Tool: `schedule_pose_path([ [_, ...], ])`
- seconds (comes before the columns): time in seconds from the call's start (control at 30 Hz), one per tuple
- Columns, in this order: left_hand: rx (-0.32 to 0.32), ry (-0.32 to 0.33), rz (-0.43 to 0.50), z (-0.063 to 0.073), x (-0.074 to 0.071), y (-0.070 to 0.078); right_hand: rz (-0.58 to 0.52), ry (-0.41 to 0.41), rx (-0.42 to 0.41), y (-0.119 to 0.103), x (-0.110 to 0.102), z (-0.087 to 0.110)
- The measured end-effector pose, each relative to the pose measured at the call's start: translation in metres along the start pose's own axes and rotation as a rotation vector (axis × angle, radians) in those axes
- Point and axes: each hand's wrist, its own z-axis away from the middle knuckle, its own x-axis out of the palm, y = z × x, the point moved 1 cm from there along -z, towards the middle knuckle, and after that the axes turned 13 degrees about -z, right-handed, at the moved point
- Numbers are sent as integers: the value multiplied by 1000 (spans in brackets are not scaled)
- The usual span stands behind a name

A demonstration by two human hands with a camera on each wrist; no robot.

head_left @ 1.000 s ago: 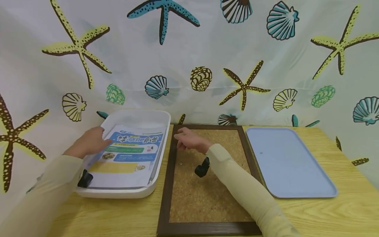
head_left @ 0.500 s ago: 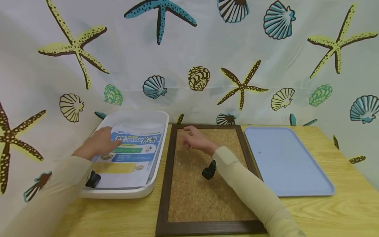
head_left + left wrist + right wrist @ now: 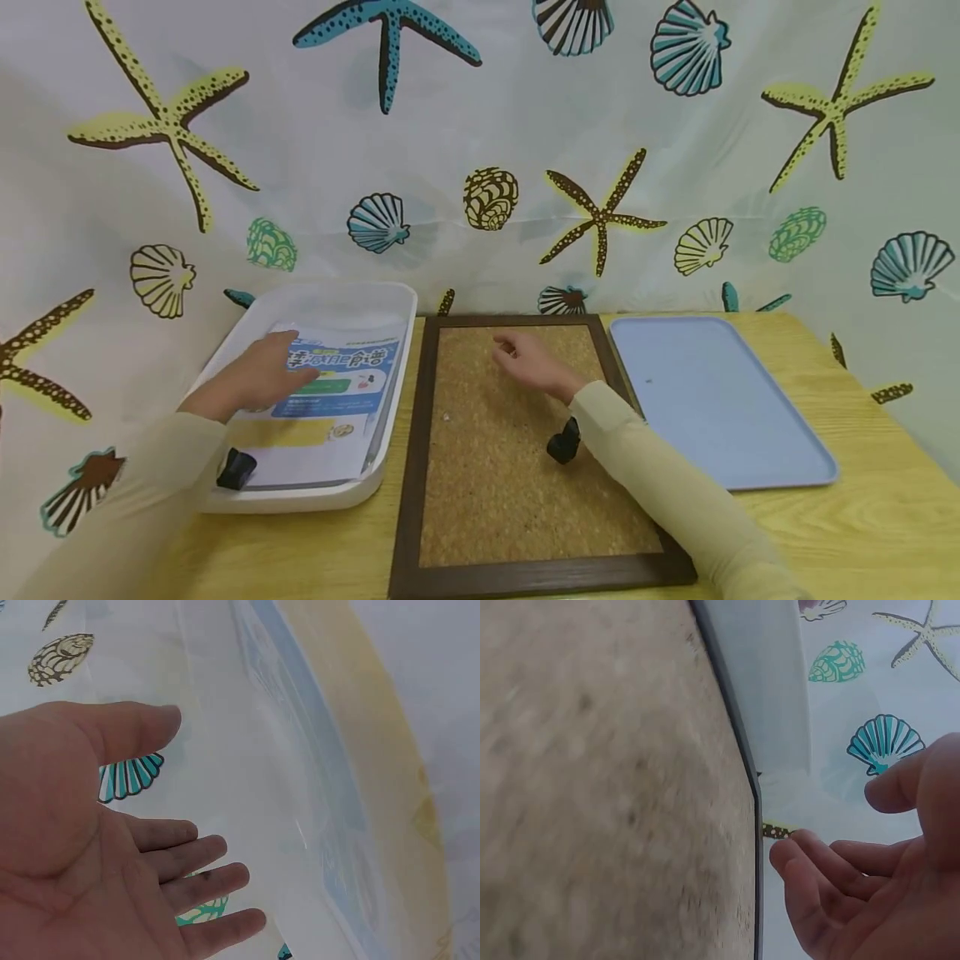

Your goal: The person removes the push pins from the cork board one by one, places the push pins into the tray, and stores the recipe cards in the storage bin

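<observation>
Over the white bin (image 3: 401, 367) hovers my left hand (image 3: 262, 373), thumb apart from the fingers and nothing in its grasp. Printed papers (image 3: 333, 400) with blue, green and yellow bands lie in that bin beneath it. My right hand (image 3: 534, 364) hangs above the upper part of a cork board (image 3: 510, 483) with a dark brown frame. In the right wrist view its fingers (image 3: 810, 892) are loosely bent and hold nothing. A tiny clear, shiny thing (image 3: 446, 416) sits on the cork at the left; it is too small to identify.
A light blue tray (image 3: 712, 400) lies flat to the right of the cork board. Everything stands on a yellow wood-grain table (image 3: 877, 508). Behind it hangs a white curtain (image 3: 450, 267) printed with starfish and shells.
My right hand has moved right, from the board's left frame toward the middle of the cork. The left hand has shifted right over the papers. The view has turned slightly.
</observation>
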Motion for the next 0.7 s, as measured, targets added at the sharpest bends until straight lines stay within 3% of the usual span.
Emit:
schedule_pose_path([
  [0.2, 52, 4, 31, 7, 3, 10, 92, 39, -39, 15, -16, 25],
  [0.37, 94, 54, 71, 6, 4, 9, 195, 100, -70, 21, -34, 43],
  [0.57, 71, 59, 143, 12, 7, 14, 271, 163, -115, 26, -45, 64],
  [0.7, 72, 91, 128, 18, 9, 22, 371, 210, -180, 29, -47, 78],
])
